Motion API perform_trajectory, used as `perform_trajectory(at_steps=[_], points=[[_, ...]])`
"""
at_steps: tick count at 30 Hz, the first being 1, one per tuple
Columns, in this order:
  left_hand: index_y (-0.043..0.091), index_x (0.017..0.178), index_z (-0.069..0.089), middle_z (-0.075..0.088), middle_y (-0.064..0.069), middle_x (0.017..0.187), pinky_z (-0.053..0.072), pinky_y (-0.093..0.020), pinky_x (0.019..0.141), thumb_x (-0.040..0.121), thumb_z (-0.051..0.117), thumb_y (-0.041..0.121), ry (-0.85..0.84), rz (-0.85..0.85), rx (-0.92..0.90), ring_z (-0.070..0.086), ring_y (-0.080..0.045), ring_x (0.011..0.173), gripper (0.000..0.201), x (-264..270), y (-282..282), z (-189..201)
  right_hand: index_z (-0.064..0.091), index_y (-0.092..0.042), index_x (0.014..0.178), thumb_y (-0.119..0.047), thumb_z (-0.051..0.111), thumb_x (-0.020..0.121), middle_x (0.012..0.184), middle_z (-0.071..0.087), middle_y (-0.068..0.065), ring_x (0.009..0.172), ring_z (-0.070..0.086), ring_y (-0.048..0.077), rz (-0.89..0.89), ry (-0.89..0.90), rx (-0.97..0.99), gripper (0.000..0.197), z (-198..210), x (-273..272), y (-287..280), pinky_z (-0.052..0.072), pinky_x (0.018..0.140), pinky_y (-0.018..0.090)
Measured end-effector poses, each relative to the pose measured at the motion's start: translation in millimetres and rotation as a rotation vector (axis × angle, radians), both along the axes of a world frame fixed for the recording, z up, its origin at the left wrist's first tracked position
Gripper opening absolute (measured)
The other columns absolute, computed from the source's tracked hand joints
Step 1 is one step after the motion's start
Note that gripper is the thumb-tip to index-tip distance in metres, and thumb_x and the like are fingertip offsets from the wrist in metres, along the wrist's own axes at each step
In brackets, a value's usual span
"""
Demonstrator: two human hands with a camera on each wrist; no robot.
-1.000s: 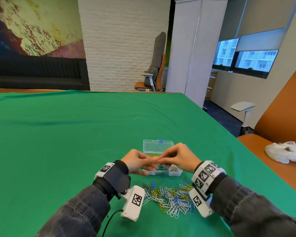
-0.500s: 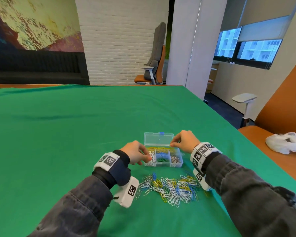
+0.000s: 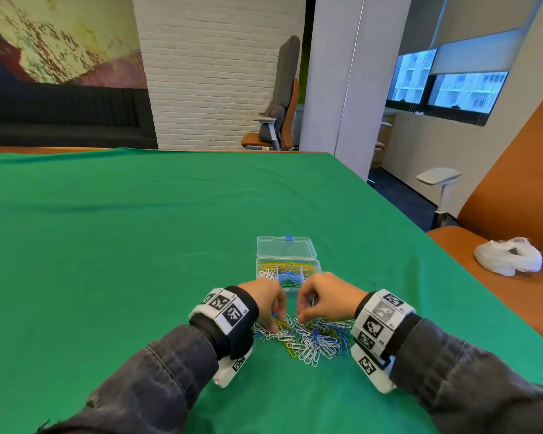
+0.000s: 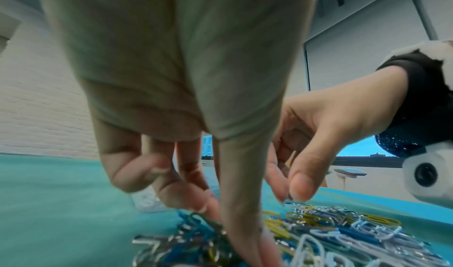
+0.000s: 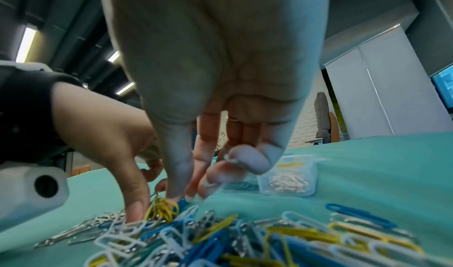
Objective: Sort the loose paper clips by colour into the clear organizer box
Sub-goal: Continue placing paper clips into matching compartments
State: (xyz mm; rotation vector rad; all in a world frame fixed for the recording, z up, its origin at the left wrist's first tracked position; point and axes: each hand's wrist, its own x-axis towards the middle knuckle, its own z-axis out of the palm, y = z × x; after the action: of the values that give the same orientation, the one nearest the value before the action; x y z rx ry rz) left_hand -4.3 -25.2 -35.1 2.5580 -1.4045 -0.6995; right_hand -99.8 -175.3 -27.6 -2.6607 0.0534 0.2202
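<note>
The loose paper clips (image 3: 317,339), white, blue, yellow, green and silver, lie heaped on the green cloth in front of me. Just beyond stands the clear organizer box (image 3: 318,266), lid open, with yellow, white, blue and green clips in separate compartments. My left hand (image 3: 276,322) digs into the heap's left side, thumb and forefinger pinching clips (image 4: 203,222). My right hand (image 3: 303,316) pinches at a blue clip (image 5: 182,203) on the heap's far edge, other fingers curled. A bunch of yellow clips (image 5: 160,209) stands between the two thumbs.
The green table (image 3: 138,245) stretches far to the left and back. Its right edge runs close beside an orange chair (image 3: 514,189) with a white plastic bag (image 3: 508,256) on the seat. White cameras hang under both wrists, near the cloth.
Both hands came back from over the organizer box and dropped onto the loose heap. One second ago they met fingertip to fingertip above the box.
</note>
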Motion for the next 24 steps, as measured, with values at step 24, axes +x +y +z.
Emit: perform_trajectory(at_steps=[24], points=[[0.015, 0.095, 0.078, 0.076, 0.0, 0.088, 0.05, -0.016, 0.073, 0.084, 0.074, 0.024, 0.219, -0.002, -0.365, 0.06, 0.002, 0.067, 0.015, 24, 9, 13, 0.073, -0.012, 0.082, -0.023, 0.071, 0.085, 0.073, 0.071, -0.003, 0.058, 0.06, 0.005, -0.126, 0.04, 0.509, 0.012, -2, 0, -3, 0.046, 0.056, 0.017]])
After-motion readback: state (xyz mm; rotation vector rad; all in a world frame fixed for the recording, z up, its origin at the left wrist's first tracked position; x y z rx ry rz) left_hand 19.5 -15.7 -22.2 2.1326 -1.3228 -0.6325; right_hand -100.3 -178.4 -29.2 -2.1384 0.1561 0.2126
